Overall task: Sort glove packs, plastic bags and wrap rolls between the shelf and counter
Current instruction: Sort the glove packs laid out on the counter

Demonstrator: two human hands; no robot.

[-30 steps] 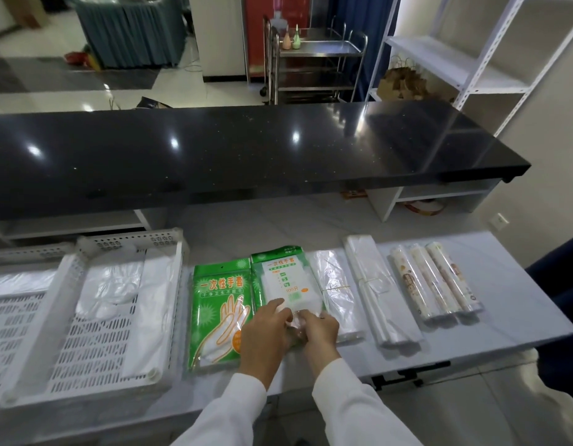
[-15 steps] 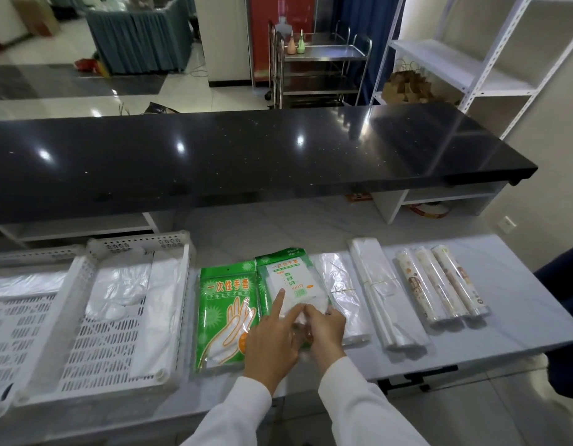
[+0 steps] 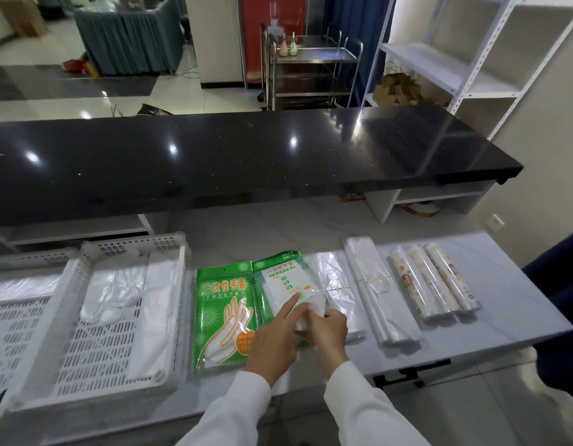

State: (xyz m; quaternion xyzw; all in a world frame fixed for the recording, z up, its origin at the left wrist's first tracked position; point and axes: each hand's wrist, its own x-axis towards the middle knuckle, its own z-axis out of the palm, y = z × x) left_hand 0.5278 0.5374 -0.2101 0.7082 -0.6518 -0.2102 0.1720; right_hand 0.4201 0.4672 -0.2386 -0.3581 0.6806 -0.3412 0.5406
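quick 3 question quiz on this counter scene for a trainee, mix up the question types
1. True or false: three wrap rolls lie side by side at the right end of the white counter.
2. Which pack are the left hand and right hand working on?
A. the white-faced glove pack
B. the green glove pack
C. the long bag bundle
3. Fill in: the white perforated crate sits to the ____ of the green glove pack.

Key: 1 true; 2 A; 3 left
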